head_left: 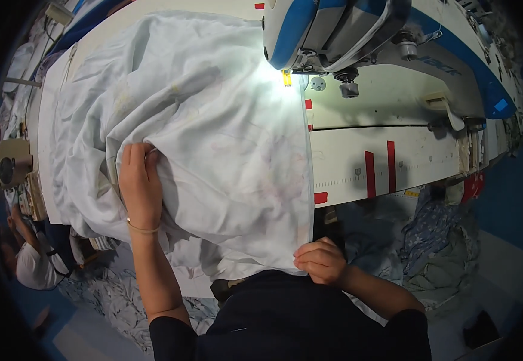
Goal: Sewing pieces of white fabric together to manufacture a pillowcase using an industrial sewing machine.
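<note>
A large white cloth with faint coloured patches covers the left part of the sewing table and hangs over its near edge. My left hand pinches a fold of it near the middle. At the near right corner, my right hand grips the cloth's edge close to my body. The straight right edge runs up to the lit needle area of a white and blue sewing machine, where a yellow presser foot sits over the cloth. The needle itself is lost in the glare.
Red tape strips and ruler marks lie on the white tabletop at right. Piles of fabric rest below the table on the right, with more cloth at lower left. Another person is at the far left.
</note>
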The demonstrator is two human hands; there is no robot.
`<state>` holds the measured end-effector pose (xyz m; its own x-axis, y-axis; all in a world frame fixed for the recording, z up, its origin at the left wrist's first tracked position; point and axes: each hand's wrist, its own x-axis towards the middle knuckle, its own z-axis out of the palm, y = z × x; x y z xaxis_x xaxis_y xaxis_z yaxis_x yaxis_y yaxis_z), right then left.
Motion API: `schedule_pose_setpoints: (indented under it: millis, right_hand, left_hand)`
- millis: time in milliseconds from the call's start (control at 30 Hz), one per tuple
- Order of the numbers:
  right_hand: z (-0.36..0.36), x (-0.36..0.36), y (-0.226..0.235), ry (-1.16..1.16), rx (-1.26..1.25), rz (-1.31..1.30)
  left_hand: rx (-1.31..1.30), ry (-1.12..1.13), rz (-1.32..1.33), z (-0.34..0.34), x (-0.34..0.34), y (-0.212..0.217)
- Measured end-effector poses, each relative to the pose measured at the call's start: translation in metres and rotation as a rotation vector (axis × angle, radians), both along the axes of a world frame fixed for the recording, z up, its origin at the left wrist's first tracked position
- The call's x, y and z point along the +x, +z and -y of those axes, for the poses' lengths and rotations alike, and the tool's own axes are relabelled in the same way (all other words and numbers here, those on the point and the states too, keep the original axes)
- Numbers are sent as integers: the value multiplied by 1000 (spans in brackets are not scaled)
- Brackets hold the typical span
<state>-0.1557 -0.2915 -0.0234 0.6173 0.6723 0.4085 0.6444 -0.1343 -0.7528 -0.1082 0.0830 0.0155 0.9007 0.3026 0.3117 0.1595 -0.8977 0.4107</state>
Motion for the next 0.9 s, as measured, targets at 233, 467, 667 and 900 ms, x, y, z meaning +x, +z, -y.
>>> schedule_pose_setpoints:
  millis: [233,467,667,900]
  right_hand:
    - [-7,33,15,-6,-33,67]
    - [-15,70,32,30,-107,106]
    - [-26,102,38,49,-109,118]
    - [-38,141,41,74,-161,124]
  left_hand:
    - [62,-101,0,-11,39,-4]
    - [70,-150,46,-18,67,-7]
    - [132,-163,101,-31,92,-14]
    - [195,-159,171,-51,127,-26]
